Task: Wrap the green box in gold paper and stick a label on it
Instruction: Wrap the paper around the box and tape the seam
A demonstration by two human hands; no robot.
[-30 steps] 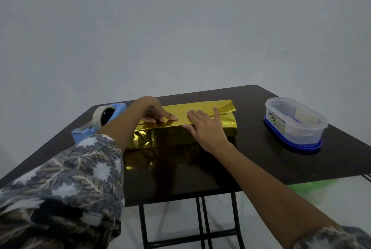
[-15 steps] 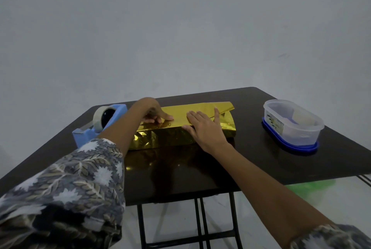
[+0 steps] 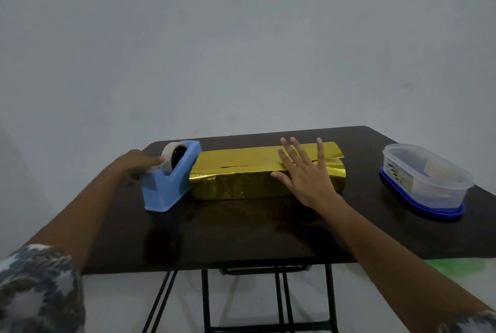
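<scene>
Gold-wrapped box (image 3: 241, 182) lies mid-table (image 3: 241, 236). Clear container (image 3: 426, 182) sits well apart at right, blue tape dispenser (image 3: 166, 187) just beside the box at left. My right hand (image 3: 306, 177) presses the box, fingers spread wide. My left hand (image 3: 134, 163) touches the tape roll (image 3: 169, 155); cannot tell its grip.

Left sleeve (image 3: 35, 287) in a grey, white and dark floral print, matching right sleeve (image 3: 475, 323) barely in view, forearms bare

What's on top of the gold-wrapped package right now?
The right hand, fingers spread, covers the right end of the gold paper, seemingly pressing it. The paper's seam runs along the top. The green box is hidden under the wrapping.
</scene>
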